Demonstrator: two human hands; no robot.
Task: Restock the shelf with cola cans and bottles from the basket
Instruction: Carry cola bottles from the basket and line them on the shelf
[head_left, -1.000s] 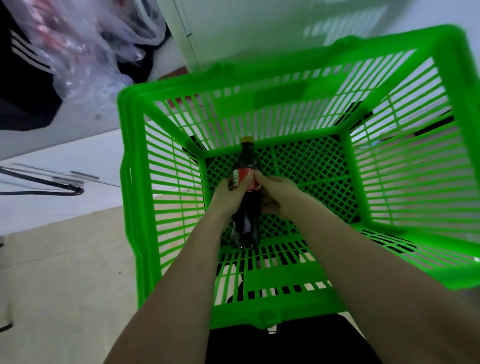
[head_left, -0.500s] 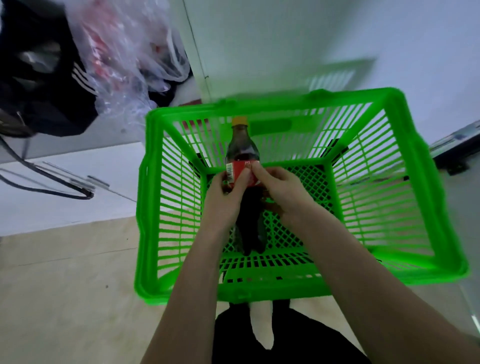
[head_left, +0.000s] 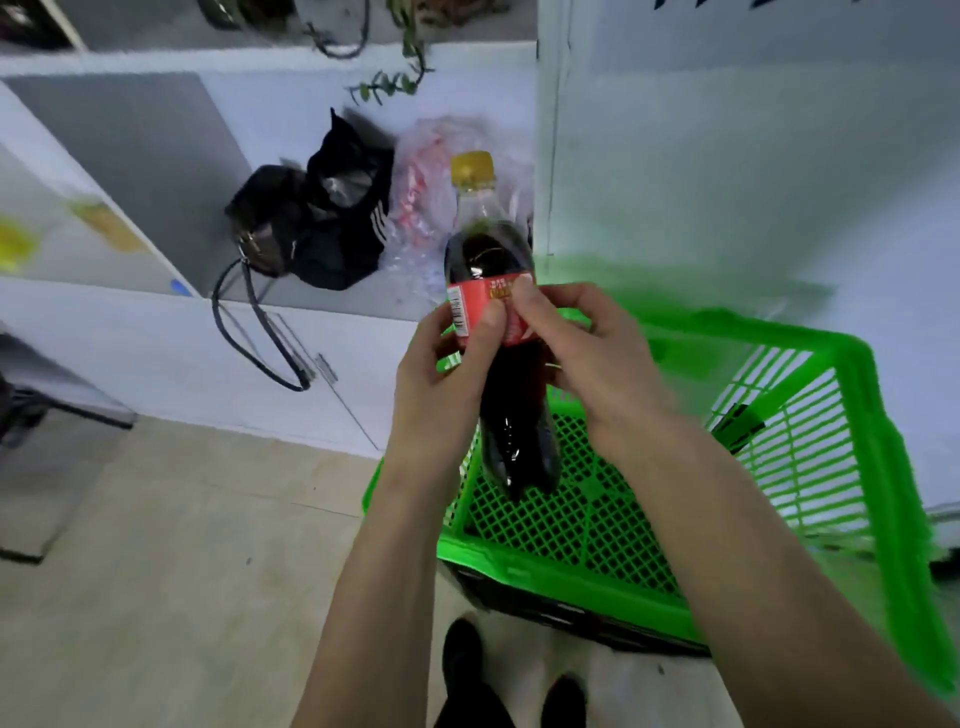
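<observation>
Bottle (head_left: 506, 395) lifted above basket (head_left: 810, 441); left hand (head_left: 441, 384), right hand (head_left: 587, 358) grip label.

The bottle (head_left: 493, 364) is upright between the left hand (head_left: 441, 374) and right hand (head_left: 592, 364), above the basket (head_left: 857, 467) on the floor (head_left: 156, 571). Behind, on the shelf (head_left: 332, 301), a bag (head_left: 317, 228) lies left of a plastic bag (head_left: 421, 208).
</observation>
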